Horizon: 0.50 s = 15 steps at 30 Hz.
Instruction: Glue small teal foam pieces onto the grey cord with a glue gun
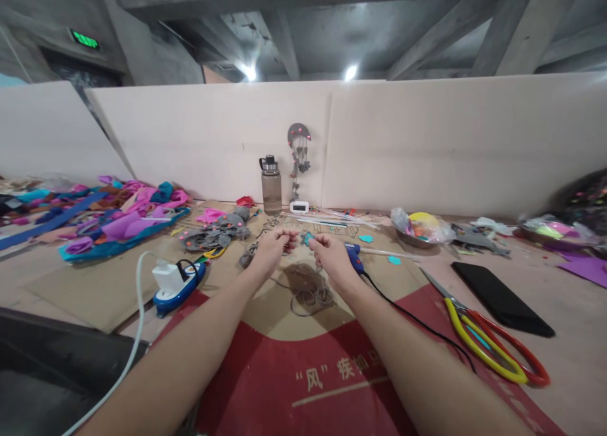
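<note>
My right hand (329, 256) pinches a small teal felt piece (308, 238) between thumb and fingertips, above the cardboard. Close by on its left, my left hand (275, 249) is closed at the fingertips; what it holds, if anything, is too small to make out. Below both hands lies a loose coil of grey cord (310, 297). A blue glue gun (355, 259) rests just right of my right hand, with its black cable running towards me. Two teal felt cutouts, one farther back (365, 238) and one nearer (394, 260), lie beyond it.
Scissors (493, 341) and a black phone (502, 298) lie at right. A blue power strip (179, 289) with a white plug is at left, beside felt scraps (130, 224) and grey felt pieces (215, 232). A bottle (272, 189) stands at the back, near a hanging grey moon ornament (298, 135).
</note>
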Tool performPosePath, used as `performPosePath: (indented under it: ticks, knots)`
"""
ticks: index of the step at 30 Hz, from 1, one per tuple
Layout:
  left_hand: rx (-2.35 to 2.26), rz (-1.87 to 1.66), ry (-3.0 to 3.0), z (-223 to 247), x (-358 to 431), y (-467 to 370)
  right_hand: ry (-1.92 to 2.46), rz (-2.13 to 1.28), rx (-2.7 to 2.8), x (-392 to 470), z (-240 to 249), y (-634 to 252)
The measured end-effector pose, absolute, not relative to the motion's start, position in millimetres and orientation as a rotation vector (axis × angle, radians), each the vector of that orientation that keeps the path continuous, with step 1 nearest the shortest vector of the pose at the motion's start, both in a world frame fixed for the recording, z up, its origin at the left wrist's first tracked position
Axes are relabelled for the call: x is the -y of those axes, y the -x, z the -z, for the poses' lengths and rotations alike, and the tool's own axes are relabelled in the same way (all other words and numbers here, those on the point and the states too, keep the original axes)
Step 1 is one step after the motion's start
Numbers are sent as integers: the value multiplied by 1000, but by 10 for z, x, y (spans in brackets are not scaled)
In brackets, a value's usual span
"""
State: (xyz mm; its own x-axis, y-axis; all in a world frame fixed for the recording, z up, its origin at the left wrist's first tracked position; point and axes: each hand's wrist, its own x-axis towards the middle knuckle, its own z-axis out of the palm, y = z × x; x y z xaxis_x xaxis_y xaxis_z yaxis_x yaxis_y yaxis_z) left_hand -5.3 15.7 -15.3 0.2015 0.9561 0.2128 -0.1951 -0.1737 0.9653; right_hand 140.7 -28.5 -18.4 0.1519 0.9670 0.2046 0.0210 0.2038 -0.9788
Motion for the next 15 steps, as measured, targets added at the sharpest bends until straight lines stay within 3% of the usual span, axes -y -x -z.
performPosePath:
  ticks: [9, 15]
  knots:
    - [-683, -1022, -1326, -9, 47, 10, 1151, -942, 1143, 397, 162, -1387]
    - [-715, -1086, -1320, -5, 27, 24, 1149, -973, 1172, 430, 99, -1374]
